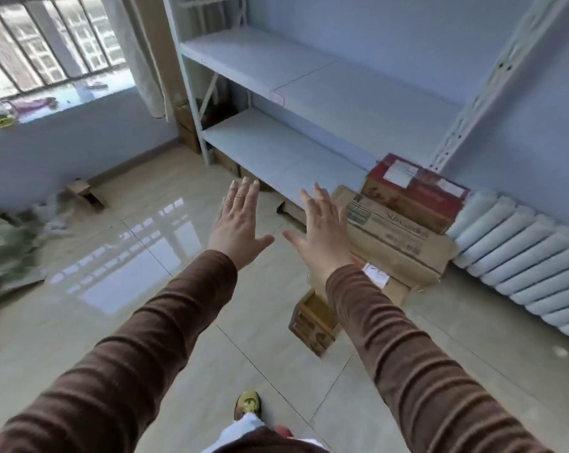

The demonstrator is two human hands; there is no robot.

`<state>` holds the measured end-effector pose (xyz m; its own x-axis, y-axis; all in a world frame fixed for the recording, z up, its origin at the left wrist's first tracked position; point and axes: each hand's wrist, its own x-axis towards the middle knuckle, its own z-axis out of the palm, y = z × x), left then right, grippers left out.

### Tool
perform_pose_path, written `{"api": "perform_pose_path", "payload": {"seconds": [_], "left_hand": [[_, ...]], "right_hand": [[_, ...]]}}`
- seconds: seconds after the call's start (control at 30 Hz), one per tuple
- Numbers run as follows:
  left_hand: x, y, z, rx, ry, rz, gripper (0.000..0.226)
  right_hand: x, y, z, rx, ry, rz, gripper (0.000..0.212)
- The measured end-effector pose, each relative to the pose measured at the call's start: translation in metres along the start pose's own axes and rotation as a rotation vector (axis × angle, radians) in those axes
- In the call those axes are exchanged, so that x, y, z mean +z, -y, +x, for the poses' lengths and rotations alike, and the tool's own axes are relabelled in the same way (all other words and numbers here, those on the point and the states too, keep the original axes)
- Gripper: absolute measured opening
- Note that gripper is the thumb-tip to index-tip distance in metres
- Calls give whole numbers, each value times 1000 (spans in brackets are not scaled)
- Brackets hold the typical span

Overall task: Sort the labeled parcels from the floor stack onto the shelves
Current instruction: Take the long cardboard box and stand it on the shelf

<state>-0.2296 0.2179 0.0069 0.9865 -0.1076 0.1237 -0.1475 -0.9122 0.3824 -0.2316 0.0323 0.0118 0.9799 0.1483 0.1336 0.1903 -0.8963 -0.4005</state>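
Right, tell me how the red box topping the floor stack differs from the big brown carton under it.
The red cardboard box is smaller and mostly red; the big brown cardboard carton is larger and plain tan. The red box carries white labels on top; the carton shows black print on its side. Both are closed and untouched.

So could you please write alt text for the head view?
Both hands, left hand and right hand, reach out open and empty toward a floor stack of parcels beside white shelves, whose visible boards are bare.

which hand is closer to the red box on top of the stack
Right. The right hand hovers open just left of the red box; the left hand is farther left, over the floor.
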Motion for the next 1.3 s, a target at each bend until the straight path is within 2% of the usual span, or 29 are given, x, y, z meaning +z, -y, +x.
{"api": "perform_pose_path", "payload": {"seconds": [0.27,0.47,0.67,0.9,1.07,1.2,1.3], "left_hand": [[51,-54,91,180,124,-39,106],[97,-79,140,172,237,-87,104],[159,-97,176,34,365,-191,99],[216,-105,213,-212,411,-271,93],[240,-101,225,-401,433,-384,94],[253,-101,222,-519,399,-470,82],[257,-100,220,-555,358,-515,70]], "right_hand": [[-24,-87,30,218,-32,-6,84],[-19,-155,33,386,-41,14,77],[-5,-242,23,545,-33,8,72],[5,-335,2,747,-30,29,76],[9,-369,-4,942,-19,279,85],[13,-376,-3,1027,-23,491,89],[16,-374,0,1054,-21,556,86]]}}
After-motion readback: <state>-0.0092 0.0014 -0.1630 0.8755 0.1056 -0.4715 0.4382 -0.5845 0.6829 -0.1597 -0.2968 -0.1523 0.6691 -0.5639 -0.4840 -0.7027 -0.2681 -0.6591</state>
